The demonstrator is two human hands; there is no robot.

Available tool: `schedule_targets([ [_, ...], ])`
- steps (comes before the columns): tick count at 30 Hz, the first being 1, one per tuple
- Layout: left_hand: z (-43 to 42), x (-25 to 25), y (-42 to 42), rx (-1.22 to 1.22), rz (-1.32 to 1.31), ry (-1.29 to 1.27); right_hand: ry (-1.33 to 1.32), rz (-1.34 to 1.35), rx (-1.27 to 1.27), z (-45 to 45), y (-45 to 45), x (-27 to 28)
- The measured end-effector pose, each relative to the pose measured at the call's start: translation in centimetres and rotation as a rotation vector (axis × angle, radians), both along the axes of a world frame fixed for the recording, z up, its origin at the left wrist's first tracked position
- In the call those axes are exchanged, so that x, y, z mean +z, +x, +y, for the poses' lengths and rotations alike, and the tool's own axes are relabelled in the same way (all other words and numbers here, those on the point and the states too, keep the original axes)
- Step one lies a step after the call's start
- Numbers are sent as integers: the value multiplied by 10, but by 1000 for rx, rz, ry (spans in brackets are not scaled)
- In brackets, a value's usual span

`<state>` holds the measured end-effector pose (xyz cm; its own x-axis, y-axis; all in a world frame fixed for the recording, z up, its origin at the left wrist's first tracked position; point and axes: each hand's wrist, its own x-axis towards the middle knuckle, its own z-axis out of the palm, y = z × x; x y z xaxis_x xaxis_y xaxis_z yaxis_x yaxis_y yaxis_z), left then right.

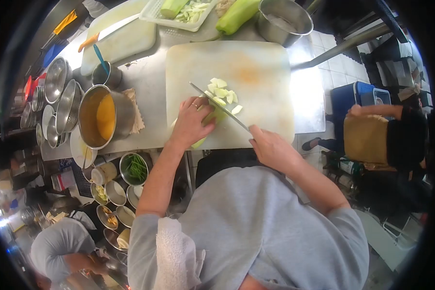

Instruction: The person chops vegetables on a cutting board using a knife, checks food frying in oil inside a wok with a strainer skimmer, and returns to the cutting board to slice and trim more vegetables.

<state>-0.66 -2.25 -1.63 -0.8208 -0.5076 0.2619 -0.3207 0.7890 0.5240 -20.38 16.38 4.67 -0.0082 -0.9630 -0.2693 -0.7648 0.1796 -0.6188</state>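
My left hand (pixel 191 124) is closed over a pale green gourd (pixel 217 116), pressing it onto the white cutting board (pixel 270 77). Its fingers hide much of the gourd. In my right hand (pixel 274 150) is the handle of a kitchen knife (pixel 221 107), its blade slanting across the end of the gourd close to my left fingertips. Just beyond the blade lie several cut gourd pieces (pixel 221 91), pale with green edges.
A whole gourd (pixel 237 17), a white basket (pixel 152 14) of cut pieces and a metal pot (pixel 285 21) stand behind the board. To the left are a pot of orange liquid (pixel 93 140), a second knife (pixel 113 31) and stacked bowls. Other people stand at left and right.
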Motion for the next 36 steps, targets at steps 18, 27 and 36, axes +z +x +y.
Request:
schedule_targets([
  [18, 0, 0, 1, -17, 20, 5, -53, -66, -60, -14, 13, -26],
  [27, -1, -1, 4, -10, 58, 19, -65, -24, -19, -21, 0, 10],
  [36, -1, -3, 4, -16, 63, 3, -88, -86, -59, -17, 18, -25],
])
